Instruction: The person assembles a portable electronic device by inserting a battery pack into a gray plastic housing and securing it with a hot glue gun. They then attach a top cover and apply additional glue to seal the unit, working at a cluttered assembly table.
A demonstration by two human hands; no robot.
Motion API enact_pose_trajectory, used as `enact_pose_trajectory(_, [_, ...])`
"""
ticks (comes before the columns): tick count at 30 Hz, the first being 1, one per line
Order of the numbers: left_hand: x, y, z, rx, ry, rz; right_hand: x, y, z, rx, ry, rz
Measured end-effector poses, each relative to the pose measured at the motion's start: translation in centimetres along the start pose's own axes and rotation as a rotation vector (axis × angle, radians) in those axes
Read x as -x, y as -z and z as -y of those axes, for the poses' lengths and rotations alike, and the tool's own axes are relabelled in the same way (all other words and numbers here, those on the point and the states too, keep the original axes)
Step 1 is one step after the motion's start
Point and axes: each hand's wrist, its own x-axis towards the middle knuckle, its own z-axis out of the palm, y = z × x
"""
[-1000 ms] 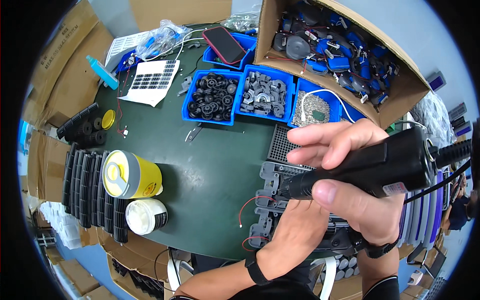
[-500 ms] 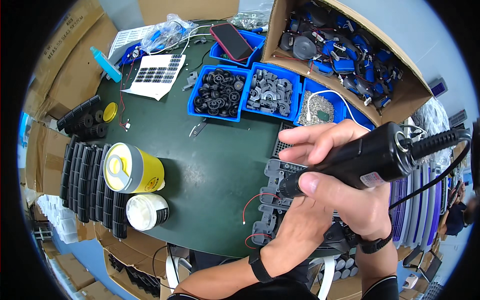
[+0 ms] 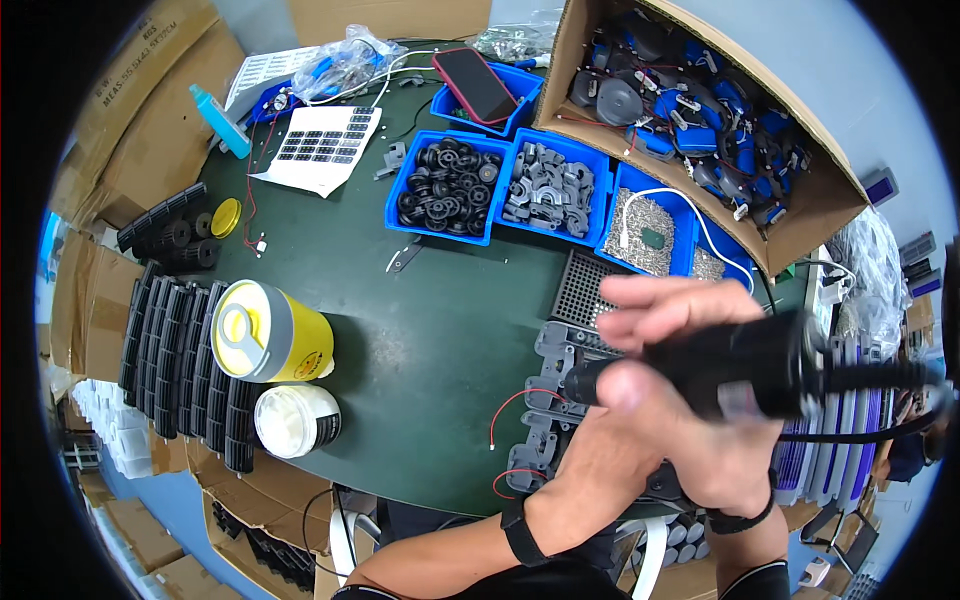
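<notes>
My right hand (image 3: 720,450) is wrapped round a black electric screwdriver (image 3: 745,365), its thumb on the near side and fingers on the far side. The tool lies tilted, its dark tip end to the left and its cord to the right; both are blurred. My left hand (image 3: 605,450) reaches beneath it, its fingers hidden behind the right hand and the tool. Close by are grey plastic housings (image 3: 540,440) with thin red wires, lined up along the table's right side. Whatever the left fingers touch is out of sight.
Blue bins hold black wheels (image 3: 450,190), grey clips (image 3: 550,190) and small screws (image 3: 640,225). A carton (image 3: 820,190) of blue-and-grey wired parts stands far right. A yellow cup (image 3: 275,335), white jar (image 3: 298,420) and black ribbed rollers (image 3: 185,365) are left. A black perforated tray (image 3: 580,290) lies beyond the housings.
The screwdriver has turned a little, lying more level, and its cord now hangs lower. My right hand has shifted slightly with it. The view has moved slightly, too.
</notes>
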Motion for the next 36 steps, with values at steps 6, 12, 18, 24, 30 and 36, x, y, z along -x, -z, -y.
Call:
enact_pose_trajectory(6, [0.2,-0.8,0.7,-0.201,-0.057,0.013,-0.3,2.2,-0.2,-0.059,0.044,0.164])
enact_pose_trajectory(12, [0.3,-1.1,1.3,-0.337,-0.094,-0.004,0.7,1.5,0.0,0.021,0.012,0.062])
enact_pose_trajectory(18, [0.5,-1.6,1.5,-0.416,-0.133,-0.018,0.5,0.9,0.1,0.118,0.088,0.093])
enact_pose_trajectory(24, [0.3,-1.4,1.4,-0.374,-0.05,0.032,0.1,1.2,0.0,0.094,0.087,0.16])
enact_pose_trajectory(30, [0.0,-1.2,0.8,-0.163,0.006,-0.011,-0.6,1.3,-0.1,0.039,0.058,0.229])
enact_pose_trajectory(36, [0.3,-0.8,0.4,-0.208,-0.041,-0.014,-1.3,1.5,0.2,0.047,0.047,0.332])
